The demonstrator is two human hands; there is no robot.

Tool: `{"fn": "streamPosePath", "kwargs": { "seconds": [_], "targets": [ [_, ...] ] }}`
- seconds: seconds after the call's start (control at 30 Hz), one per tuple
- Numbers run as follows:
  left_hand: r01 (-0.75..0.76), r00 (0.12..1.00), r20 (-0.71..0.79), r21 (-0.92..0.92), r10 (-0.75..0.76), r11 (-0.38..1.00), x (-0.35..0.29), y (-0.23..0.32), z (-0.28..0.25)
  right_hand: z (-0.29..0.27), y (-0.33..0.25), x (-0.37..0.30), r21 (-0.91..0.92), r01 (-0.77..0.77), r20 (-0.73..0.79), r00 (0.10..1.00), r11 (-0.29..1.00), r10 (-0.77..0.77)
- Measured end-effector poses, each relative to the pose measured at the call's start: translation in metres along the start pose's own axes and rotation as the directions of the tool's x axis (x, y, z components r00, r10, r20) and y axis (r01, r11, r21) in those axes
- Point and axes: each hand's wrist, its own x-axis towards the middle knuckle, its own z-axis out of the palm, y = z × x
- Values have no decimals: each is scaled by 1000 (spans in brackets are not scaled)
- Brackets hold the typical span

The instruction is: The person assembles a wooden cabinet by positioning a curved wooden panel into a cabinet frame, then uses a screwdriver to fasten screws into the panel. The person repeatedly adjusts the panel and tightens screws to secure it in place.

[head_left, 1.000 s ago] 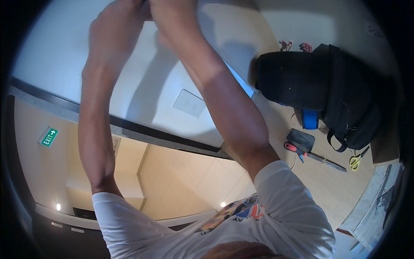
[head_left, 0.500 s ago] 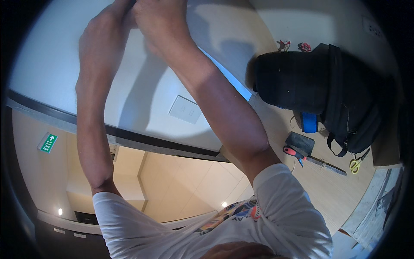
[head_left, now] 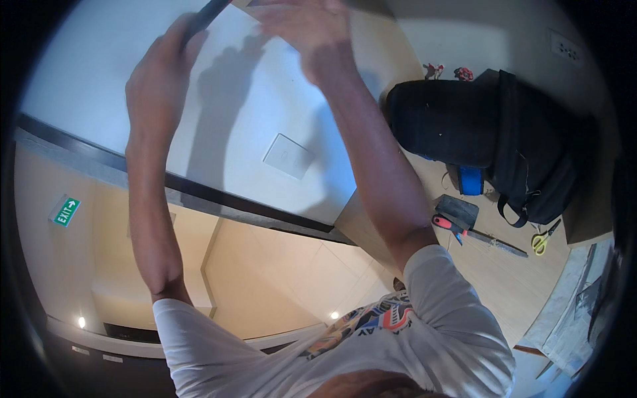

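Dark bar (head_left: 204, 18), seemingly slanting up-right

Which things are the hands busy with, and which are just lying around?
In use:
- left hand, gripping a thin dark bar
- right hand, blurred, at the white flat panel

Lying about:
- black fabric bag
- red-handled blade tool
- yellow-handled scissors
- small dark grey block

Both arms raised; left hand (head_left: 158, 79) gripping, right hand (head_left: 310, 36) open.

Interior fit-out site: tool bag (head_left: 491, 139), scissors (head_left: 543, 240), exit sign (head_left: 66, 211).
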Motion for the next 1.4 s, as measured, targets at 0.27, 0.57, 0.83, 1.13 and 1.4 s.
{"fn": "streamPosePath", "kwargs": {
  "seconds": [0.27, 0.57, 0.83, 1.13, 1.4],
  "targets": [
    [25, 996, -84, -154, -38, 988, -16, 0, 6, 4, -30, 52, -573, 403, -36, 857, 713, -514],
    [124, 988, -60, -217, -140, 968, -6, 3, 18, -10, -32, 62, -446, 455, 63, 875, 770, -481],
    [25, 995, -88, -224, -45, 974, 4, 16, 33, -16, -41, 87, 163, -139, 76, 989, 977, 128],
    [27, 997, -69, -4, -27, 1000, 21, 47, 26, -22, -19, 45, -50, -86, -103, 991, 995, 80],
    [-33, 993, -109, 106, 45, 994, 32, 46, 21, 32, -32, 11, -288, 294, 47, 955, 912, -293]
  ]
}}
